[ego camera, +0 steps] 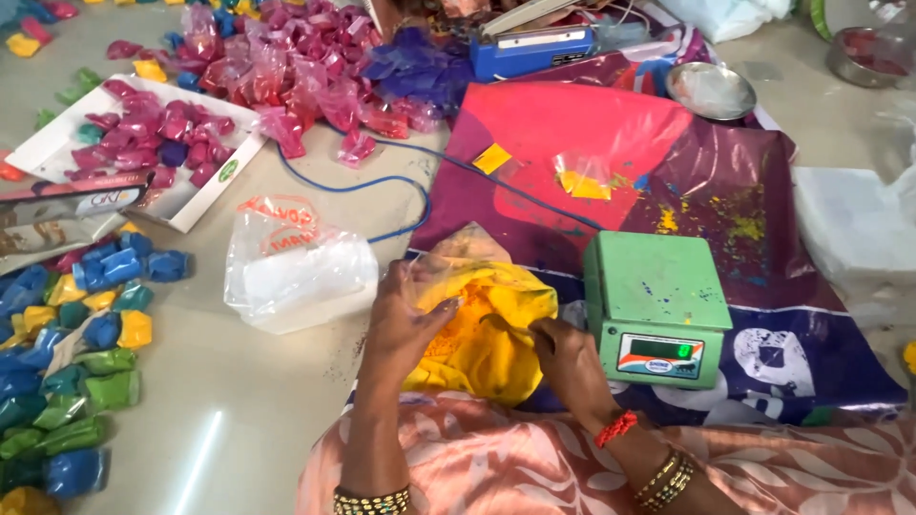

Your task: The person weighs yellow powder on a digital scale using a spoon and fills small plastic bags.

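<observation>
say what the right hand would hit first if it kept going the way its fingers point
Probably the yellow powder bag. The right hand points up-left into its open mouth, toward the left hand holding the rim; depth is unclear.

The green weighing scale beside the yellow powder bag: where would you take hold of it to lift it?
Take the green scale by its two flat side walls below the platform, coming from above. It is boxy and sits flat. Its front holds the display, and the right hand is close by its left side.
</observation>
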